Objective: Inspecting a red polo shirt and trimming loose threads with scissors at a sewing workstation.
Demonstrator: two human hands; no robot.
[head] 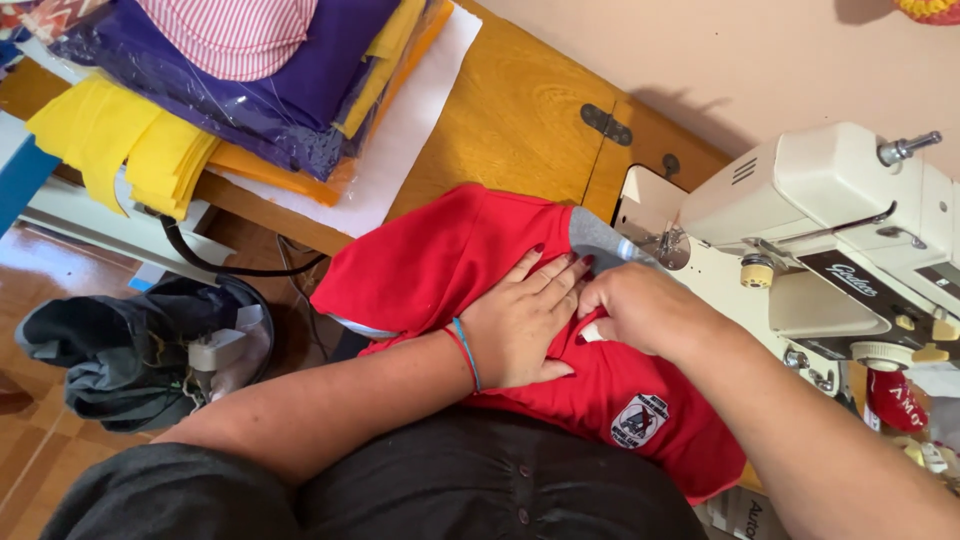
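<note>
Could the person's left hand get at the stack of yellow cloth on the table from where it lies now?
Probably yes. The left hand lies flat on the red shirt, holding nothing, and only bare table separates it from the yellow cloth.

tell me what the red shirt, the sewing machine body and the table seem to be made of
Red shirt: soft knit fabric, matte, judging by its folds.
Sewing machine: hard cream shell, painted metal or plastic; smooth and slightly glossy.
Table: wood or wood veneer, with visible grain and a varnished sheen.

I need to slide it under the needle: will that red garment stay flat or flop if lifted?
The red garment probably flops: it already drapes in folds over the table edge. It looks light and thin. The left hand lies flat on it.
</note>
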